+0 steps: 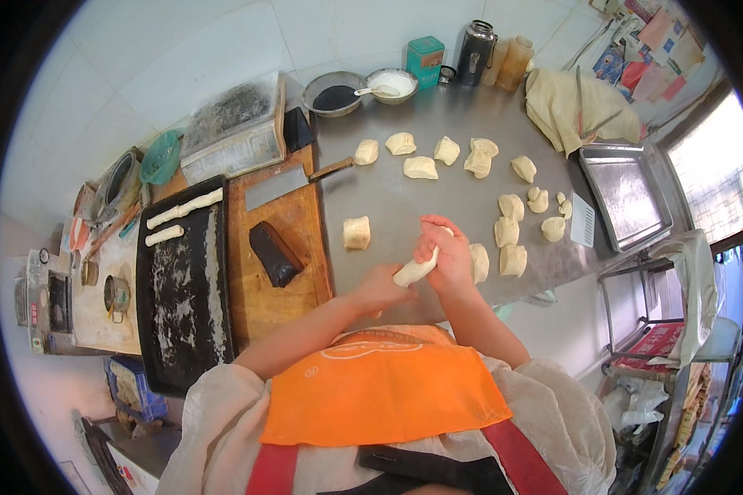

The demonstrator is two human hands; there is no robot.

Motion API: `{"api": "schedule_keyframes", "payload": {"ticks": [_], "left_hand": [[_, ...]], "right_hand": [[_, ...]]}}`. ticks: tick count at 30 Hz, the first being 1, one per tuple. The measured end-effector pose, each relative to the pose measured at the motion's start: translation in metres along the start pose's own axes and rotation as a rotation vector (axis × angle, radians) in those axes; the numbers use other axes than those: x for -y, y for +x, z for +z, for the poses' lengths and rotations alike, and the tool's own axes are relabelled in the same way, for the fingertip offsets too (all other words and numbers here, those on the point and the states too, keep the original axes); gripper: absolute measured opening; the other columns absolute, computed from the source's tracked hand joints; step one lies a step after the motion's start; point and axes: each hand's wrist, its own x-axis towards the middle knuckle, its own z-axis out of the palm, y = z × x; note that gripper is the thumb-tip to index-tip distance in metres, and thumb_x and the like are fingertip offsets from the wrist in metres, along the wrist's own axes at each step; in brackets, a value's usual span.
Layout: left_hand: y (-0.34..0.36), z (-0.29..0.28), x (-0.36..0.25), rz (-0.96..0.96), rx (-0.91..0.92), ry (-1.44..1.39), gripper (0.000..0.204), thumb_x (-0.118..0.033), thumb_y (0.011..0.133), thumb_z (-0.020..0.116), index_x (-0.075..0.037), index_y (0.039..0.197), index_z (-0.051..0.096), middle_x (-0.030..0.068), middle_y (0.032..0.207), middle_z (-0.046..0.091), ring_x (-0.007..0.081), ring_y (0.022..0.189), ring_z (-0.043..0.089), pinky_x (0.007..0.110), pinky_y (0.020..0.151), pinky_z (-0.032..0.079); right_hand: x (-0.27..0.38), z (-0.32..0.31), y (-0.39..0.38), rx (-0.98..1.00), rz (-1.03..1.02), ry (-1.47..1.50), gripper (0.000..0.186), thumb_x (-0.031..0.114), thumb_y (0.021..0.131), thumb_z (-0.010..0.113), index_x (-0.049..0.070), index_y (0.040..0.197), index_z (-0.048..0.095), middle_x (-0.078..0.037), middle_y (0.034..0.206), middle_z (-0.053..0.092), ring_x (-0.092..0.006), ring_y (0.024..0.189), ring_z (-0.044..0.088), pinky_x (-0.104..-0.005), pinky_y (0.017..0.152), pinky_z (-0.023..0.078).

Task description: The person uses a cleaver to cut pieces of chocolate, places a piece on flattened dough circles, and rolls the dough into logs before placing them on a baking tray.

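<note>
A pale, elongated piece of dough (pixel 415 271) is stretched between my two hands above the near edge of the metal table. My right hand (pixel 447 254) is wrapped round its upper end. At the lower end, my left hand (pixel 378 290) grips it, with some of its fingers out of sight. One block of dough (pixel 356 233) sits alone left of my hands. Close to my right hand lie more dough pieces (pixel 513 260), and several others (pixel 421 168) are scattered toward the far side.
On the wooden board (pixel 301 198) lie a cleaver (pixel 276 188) and a dark wrapped block (pixel 274 256). A black baking tray (pixel 182 305) holds two dough strips (pixel 184 208). Bowls (pixel 334 93), a tin (pixel 424 62) and a flask (pixel 475 54) line the back; a metal tray (pixel 627 198) is at right.
</note>
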Motion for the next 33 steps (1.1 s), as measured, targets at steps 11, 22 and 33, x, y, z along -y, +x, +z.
{"api": "schedule_keyframes", "payload": {"ticks": [11,22,33], "left_hand": [[0.036,0.005,0.067,-0.057,0.098,-0.027,0.055,-0.035,0.079,0.078,-0.007,0.123,0.062,0.015,0.093,0.069,0.0279,0.079,0.067,0.042,0.074,0.055],[0.054,0.009,0.018,0.33,-0.48,0.532,0.063,-0.037,0.095,0.065,0.008,0.136,0.05,0.028,0.147,0.045,0.0444,0.131,0.047,0.046,0.108,0.043],[0.06,0.043,0.1,0.254,-0.484,1.01,0.082,-0.044,0.09,0.067,0.001,0.152,0.038,0.016,0.163,0.032,0.033,0.154,0.022,0.06,0.122,0.016]], "right_hand": [[-0.024,-0.05,0.03,-0.127,0.022,-0.066,0.033,0.011,0.088,0.077,-0.003,0.116,0.064,-0.007,0.082,0.065,-0.0194,0.065,0.062,-0.035,0.062,0.053],[-0.081,-0.073,0.027,0.296,-0.757,-1.753,0.061,0.021,0.085,0.072,-0.001,0.139,0.054,-0.019,0.141,0.054,-0.0377,0.136,0.047,-0.0535,0.112,0.037],[-0.055,-0.091,0.006,0.572,-0.473,-2.27,0.089,0.044,0.084,0.069,-0.004,0.151,0.037,-0.019,0.159,0.036,-0.0344,0.151,0.029,-0.0574,0.122,0.019]]}}
